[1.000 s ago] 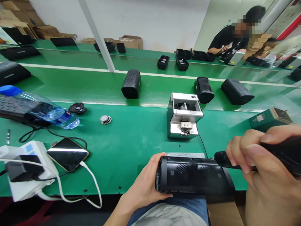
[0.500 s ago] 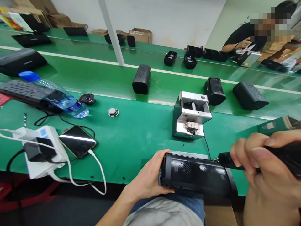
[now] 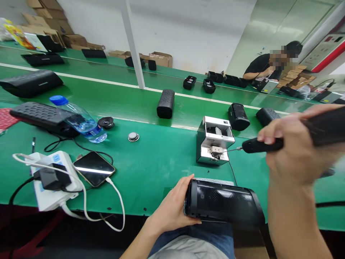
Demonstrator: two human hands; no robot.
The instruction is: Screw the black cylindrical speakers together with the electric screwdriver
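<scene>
My left hand (image 3: pixel 175 203) is wrapped round the left end of a black speaker (image 3: pixel 225 201), which lies at the table's near edge with its perforated face up. Raised at the right, my right hand (image 3: pixel 293 147) grips a black electric screwdriver (image 3: pixel 261 145). Its thin bit points left and reaches the front of a silver screw feeder (image 3: pixel 217 140); whether a screw is on the tip is too small to tell. Under the speaker's far edge shows a strip of grey padding (image 3: pixel 212 181).
On the left are a power strip (image 3: pixel 44 198), a phone (image 3: pixel 94 168), white cables and a tilted water bottle (image 3: pixel 83 122). A round metal part (image 3: pixel 133 136) lies mid-table. Several black speakers, such as one (image 3: pixel 165 104), stand farther back. Another person (image 3: pixel 258 68) sits across the tables.
My right hand has lifted the electric screwdriver off the speaker's far edge and carried its bit up to the screw feeder. The left hand keeps its hold; the view has tilted up slightly.
</scene>
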